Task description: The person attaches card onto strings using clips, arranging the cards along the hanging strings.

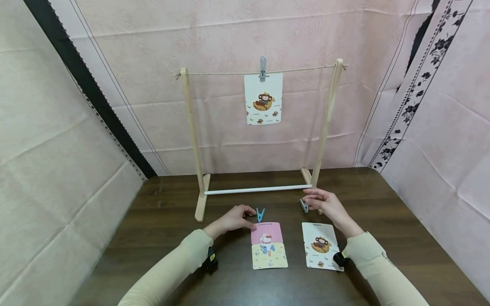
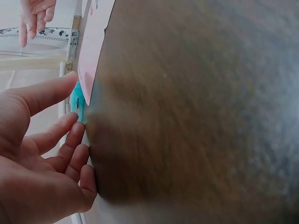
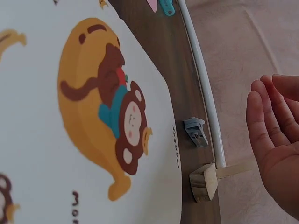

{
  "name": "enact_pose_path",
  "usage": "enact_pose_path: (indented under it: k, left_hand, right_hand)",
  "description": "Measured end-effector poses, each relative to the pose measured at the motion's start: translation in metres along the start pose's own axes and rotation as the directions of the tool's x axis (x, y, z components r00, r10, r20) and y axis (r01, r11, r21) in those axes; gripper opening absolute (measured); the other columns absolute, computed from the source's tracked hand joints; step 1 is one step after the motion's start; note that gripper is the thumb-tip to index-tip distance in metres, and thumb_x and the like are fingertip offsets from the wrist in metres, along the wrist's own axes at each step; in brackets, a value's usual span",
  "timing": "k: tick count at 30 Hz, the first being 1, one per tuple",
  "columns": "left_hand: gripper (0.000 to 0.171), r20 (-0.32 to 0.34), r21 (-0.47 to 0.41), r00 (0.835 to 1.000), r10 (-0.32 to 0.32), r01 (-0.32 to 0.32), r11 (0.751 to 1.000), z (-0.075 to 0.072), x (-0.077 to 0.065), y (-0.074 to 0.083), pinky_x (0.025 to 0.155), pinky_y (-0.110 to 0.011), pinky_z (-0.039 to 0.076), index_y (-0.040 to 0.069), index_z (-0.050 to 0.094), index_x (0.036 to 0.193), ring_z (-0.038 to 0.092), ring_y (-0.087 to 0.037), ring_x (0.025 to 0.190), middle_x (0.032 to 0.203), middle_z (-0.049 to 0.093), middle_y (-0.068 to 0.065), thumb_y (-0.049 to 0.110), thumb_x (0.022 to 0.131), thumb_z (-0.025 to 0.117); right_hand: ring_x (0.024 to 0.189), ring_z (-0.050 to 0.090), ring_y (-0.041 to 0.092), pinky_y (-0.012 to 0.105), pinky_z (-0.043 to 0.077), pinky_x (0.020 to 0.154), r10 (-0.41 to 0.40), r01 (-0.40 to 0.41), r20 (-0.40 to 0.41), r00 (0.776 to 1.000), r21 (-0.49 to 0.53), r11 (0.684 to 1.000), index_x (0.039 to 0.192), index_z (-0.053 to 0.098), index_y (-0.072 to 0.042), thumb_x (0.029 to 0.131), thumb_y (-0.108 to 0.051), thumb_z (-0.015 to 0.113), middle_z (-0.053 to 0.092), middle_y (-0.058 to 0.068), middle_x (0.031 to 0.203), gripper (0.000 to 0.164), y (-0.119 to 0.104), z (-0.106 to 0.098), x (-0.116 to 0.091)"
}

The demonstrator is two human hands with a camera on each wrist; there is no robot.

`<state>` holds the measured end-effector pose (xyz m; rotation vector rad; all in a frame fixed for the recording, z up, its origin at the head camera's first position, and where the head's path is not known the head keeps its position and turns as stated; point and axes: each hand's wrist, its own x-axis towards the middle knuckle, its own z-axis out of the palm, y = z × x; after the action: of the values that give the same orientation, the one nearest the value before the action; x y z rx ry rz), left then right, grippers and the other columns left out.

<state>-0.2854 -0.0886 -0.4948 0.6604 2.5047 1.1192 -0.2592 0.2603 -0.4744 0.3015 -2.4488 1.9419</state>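
Observation:
My left hand point(image 1: 236, 219) reaches from the left to a pink and yellow card point(image 1: 269, 255) lying on the table. Its thumb is by the card's upper left corner, its fingers beside a teal clothespin point(image 1: 260, 215) at the card's top edge. In the left wrist view, thumb and forefinger are spread, with the teal clothespin in the gap. My right hand point(image 1: 325, 206) hovers with bent, parted fingers just beside a grey clothespin point(image 1: 304, 206); the right wrist view shows its palm holding nothing. Below it lies a white monkey card point(image 1: 311, 259), partly covered by the wrist camera.
Behind the cards stands a wooden rack with two posts point(image 1: 193, 127), a white bottom rod point(image 1: 258, 189) and a string point(image 1: 222, 74) across the top. From the string hangs another monkey card point(image 1: 264, 117), held by a grey clothespin point(image 1: 263, 63). Pale cloth point(image 1: 134, 51) surrounds the table.

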Motion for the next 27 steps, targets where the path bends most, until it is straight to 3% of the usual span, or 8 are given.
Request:
enact_pose_path:
  k: [7, 13, 21, 27]
  left_hand:
    - [0.039, -0.005, 0.044, 1.0, -0.024, 0.025, 0.999, 0.007, 0.0, 0.005, 0.091, -0.042, 0.042, 0.01, 0.07, 0.114, 0.045, -0.022, 0.105, 0.109, 0.059, -0.002, 0.025, 0.081, 0.086]
    - [0.037, -0.032, 0.073, 0.999, -0.039, 0.041, 0.996, 0.007, -0.001, 0.01, 0.091, -0.043, 0.041, 0.01, 0.07, 0.11, 0.043, -0.022, 0.105, 0.108, 0.058, -0.002, 0.025, 0.08, 0.086]
    - [0.037, -0.04, 0.095, 0.998, -0.052, 0.056, 0.994, 0.008, -0.002, 0.012, 0.092, -0.047, 0.037, 0.012, 0.07, 0.107, 0.042, -0.022, 0.103, 0.106, 0.057, -0.002, 0.026, 0.078, 0.088]
    - [0.036, -0.035, 0.111, 0.998, -0.055, 0.059, 0.992, 0.008, -0.001, 0.01, 0.095, -0.05, 0.034, 0.014, 0.07, 0.107, 0.042, -0.022, 0.104, 0.104, 0.056, 0.0, 0.028, 0.078, 0.088]
  right_hand:
    - [0.098, 0.069, 0.021, 0.034, 0.058, 0.082, -0.001, 0.001, 0.0, 1.0, -0.019, 1.0, 0.135, 0.057, 0.006, 0.099, -0.012, 0.066, 0.067, 0.025, 0.118, 0.042, 0.0, -0.003, -0.004]
    - [0.098, 0.069, 0.02, 0.037, 0.058, 0.083, -0.022, 0.022, 0.011, 1.0, -0.007, 1.0, 0.135, 0.057, 0.005, 0.098, -0.015, 0.068, 0.066, 0.028, 0.12, 0.043, 0.002, -0.003, -0.004]
    - [0.094, 0.069, 0.012, 0.035, 0.058, 0.081, 0.003, -0.003, 0.0, 1.0, -0.01, 1.0, 0.137, 0.054, 0.009, 0.098, -0.016, 0.068, 0.07, 0.019, 0.116, 0.048, 0.003, -0.002, -0.004]
    - [0.095, 0.069, 0.016, 0.032, 0.058, 0.08, 0.005, -0.005, -0.005, 1.0, -0.004, 1.0, 0.136, 0.056, 0.007, 0.098, -0.015, 0.068, 0.071, 0.017, 0.116, 0.046, 0.004, -0.003, -0.004]
